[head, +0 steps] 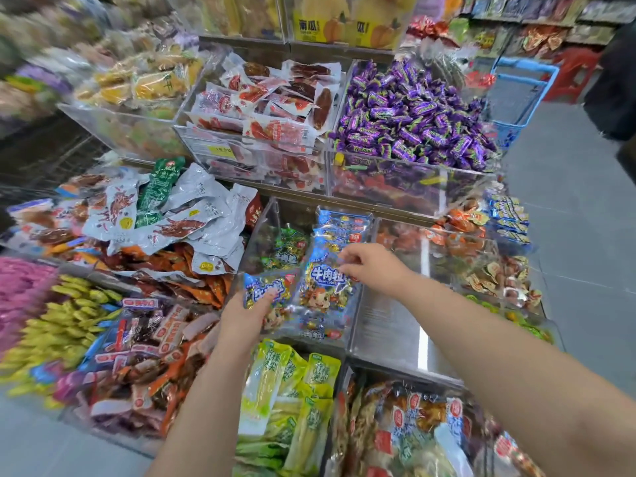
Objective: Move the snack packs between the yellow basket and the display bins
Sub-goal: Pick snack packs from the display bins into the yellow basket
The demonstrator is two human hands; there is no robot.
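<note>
- Our right fingers (347,266) are pinched on the top edge of a blue pack (323,287), thumb and forefinger closed on the wrapper.
- Our right hand (375,270) hangs over the clear bin (272,215), the landmark we place everything by, and the pack it grips stands upright at the front of that bin.
- Our left fingers (268,301) curl over a second blue pack (265,292), thumb on its face; the grip is closed on it.
- Our left hand (244,318) sits at the bin's front left corner, the second pack touching the first one's left side.
- More blue packs (344,225) are stacked inside the bin behind the two we hold; green packs (285,242) lie in its left half.
- Left of the bin, silver pouches (192,215) are heaped over orange packs (203,284).
- Behind the bin, one tier up, a bin of red-and-white packs (275,108) stands beside purple candies (413,115).
- In front of the bin, nearest us, lie yellow-green packs (285,383); right of those are packs with red labels (413,418).
- Right of the bin, a part-empty compartment (389,321) shows bare floor, with orange wrapped sweets (461,222) beyond it.
- A blue basket (516,91) stands on the floor far back and right of the bin.
- We see no yellow basket in this view.
</note>
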